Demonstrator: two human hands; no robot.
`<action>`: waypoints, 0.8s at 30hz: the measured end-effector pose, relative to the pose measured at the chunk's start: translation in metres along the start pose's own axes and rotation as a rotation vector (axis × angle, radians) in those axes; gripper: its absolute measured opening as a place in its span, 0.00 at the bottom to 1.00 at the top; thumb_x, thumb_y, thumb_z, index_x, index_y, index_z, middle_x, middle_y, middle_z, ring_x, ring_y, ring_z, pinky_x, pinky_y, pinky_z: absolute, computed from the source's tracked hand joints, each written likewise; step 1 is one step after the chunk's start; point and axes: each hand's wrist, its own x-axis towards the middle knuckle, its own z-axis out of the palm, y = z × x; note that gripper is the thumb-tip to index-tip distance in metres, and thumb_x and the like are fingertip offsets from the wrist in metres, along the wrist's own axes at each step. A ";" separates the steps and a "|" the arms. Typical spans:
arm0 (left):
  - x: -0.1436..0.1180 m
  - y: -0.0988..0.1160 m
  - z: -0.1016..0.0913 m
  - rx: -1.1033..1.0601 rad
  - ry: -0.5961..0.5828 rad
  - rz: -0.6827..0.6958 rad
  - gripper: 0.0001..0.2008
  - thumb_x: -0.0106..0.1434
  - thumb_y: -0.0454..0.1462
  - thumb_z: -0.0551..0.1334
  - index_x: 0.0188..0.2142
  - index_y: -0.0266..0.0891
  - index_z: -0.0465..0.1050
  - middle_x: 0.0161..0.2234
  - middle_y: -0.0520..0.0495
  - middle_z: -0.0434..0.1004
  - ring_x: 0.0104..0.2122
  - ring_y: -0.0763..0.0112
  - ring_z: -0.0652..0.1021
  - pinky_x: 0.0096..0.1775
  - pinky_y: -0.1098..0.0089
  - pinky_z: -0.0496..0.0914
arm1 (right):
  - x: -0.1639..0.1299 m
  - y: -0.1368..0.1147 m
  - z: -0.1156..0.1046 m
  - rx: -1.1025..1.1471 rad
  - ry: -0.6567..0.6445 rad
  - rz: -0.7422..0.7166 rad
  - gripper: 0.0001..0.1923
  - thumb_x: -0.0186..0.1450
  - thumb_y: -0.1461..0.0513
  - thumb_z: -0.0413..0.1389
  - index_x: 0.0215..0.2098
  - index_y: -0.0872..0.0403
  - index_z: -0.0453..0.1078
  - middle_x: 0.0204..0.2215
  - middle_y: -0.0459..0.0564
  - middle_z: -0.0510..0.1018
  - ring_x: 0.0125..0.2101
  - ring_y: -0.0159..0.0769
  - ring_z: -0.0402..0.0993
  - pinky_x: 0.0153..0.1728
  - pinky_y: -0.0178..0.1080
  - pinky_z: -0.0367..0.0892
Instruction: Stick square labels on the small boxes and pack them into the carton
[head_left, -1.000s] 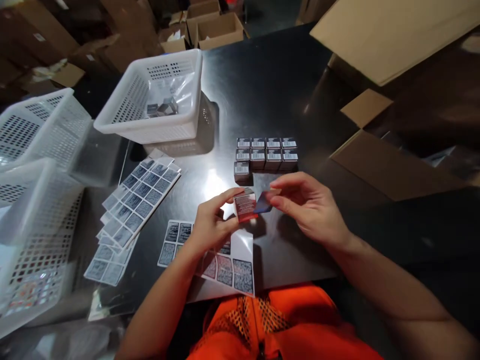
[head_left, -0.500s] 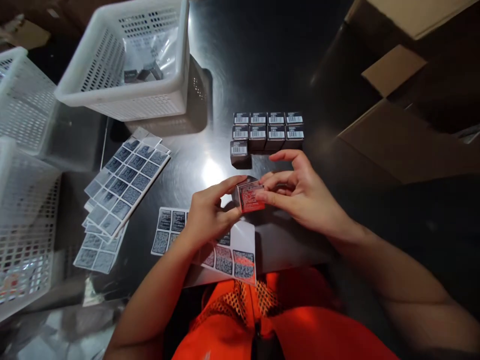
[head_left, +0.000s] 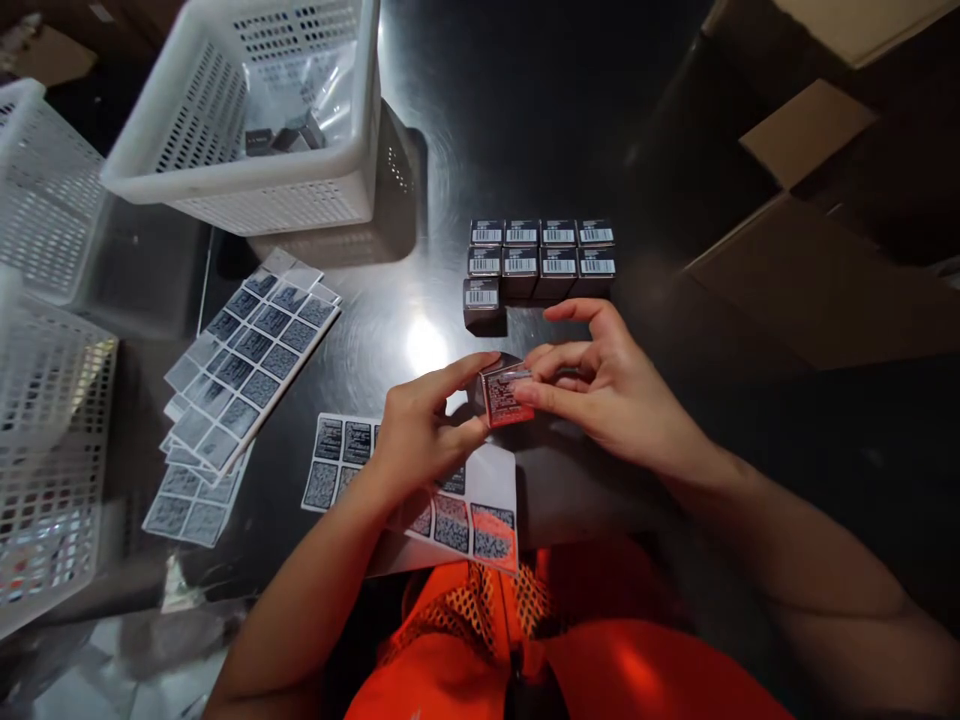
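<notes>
We see left hand [head_left: 420, 425] and right hand [head_left: 600, 390] both pinched shut on the small box [head_left: 504, 393], held just above the sticker sheet [head_left: 480, 505], right fingertips pressing its printed face, perhaps smoothing a label | finished boxes [head_left: 536, 262] lined up beyond | dark glossy table [head_left: 525, 120], white basket [head_left: 255, 130], cardboard around.

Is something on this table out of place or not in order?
Mostly tidy. The dark boxes stand in two neat rows, but one box sits alone at the front left, starting an unfinished row. The sticker sheets on the left lie fanned and askew, not squared. Both hands hold a small box.
</notes>
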 end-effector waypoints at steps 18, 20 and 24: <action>0.002 -0.005 0.002 0.088 0.245 0.017 0.25 0.55 0.37 0.74 0.54 0.44 0.80 0.34 0.54 0.81 0.15 0.85 0.62 0.18 0.79 0.56 | 0.011 0.010 -0.004 -0.318 0.310 -0.194 0.34 0.53 0.55 0.75 0.49 0.49 0.62 0.23 0.34 0.67 0.26 0.32 0.71 0.30 0.36 0.70; 0.005 -0.008 -0.002 0.161 0.389 0.034 0.25 0.56 0.36 0.73 0.55 0.44 0.79 0.37 0.53 0.81 0.16 0.85 0.64 0.19 0.78 0.59 | 0.010 0.013 -0.001 -0.239 0.193 -0.242 0.29 0.56 0.54 0.73 0.47 0.49 0.63 0.26 0.38 0.71 0.29 0.33 0.73 0.30 0.35 0.72; 0.009 -0.012 -0.011 0.252 0.519 0.045 0.23 0.58 0.39 0.72 0.54 0.43 0.79 0.40 0.51 0.82 0.18 0.83 0.65 0.23 0.77 0.62 | -0.002 0.020 0.009 -0.342 -0.204 -0.468 0.22 0.59 0.55 0.74 0.46 0.52 0.72 0.41 0.48 0.78 0.40 0.36 0.78 0.41 0.39 0.78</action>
